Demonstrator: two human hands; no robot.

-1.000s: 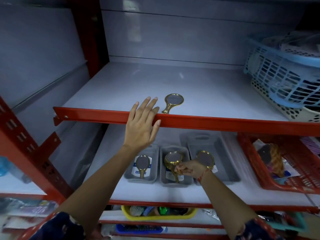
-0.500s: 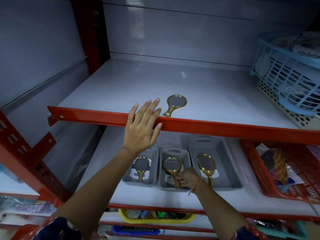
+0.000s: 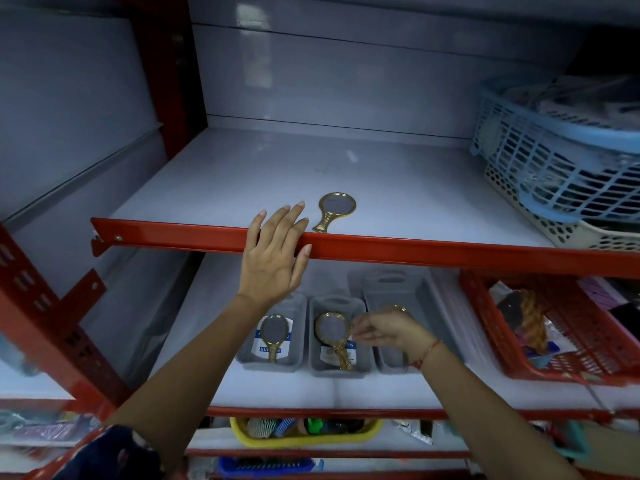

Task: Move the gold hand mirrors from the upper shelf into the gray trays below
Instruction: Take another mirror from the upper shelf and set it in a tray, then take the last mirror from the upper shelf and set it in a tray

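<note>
Gold mirror point(image 3: 336, 209) on a white shelf point(image 3: 242, 174) edged red point(image 3: 415, 249); gray trays point(image 3: 398, 289); pale blue basket point(image 3: 554, 157); red basket point(image 3: 571, 341); yellow bin point(image 3: 304, 439); red wrist thread point(image 3: 429, 351).

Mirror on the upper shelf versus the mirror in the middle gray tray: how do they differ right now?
The upper-shelf mirror lies on the bare white shelf, its handle pointing down-left to the red front rail. The middle-tray mirror lies inside a gray tray over a white label, handle toward the camera. The left hand rests on the rail beside the first; the right hand hovers open beside the second. Both are gold, round-faced, and ungripped.
</note>
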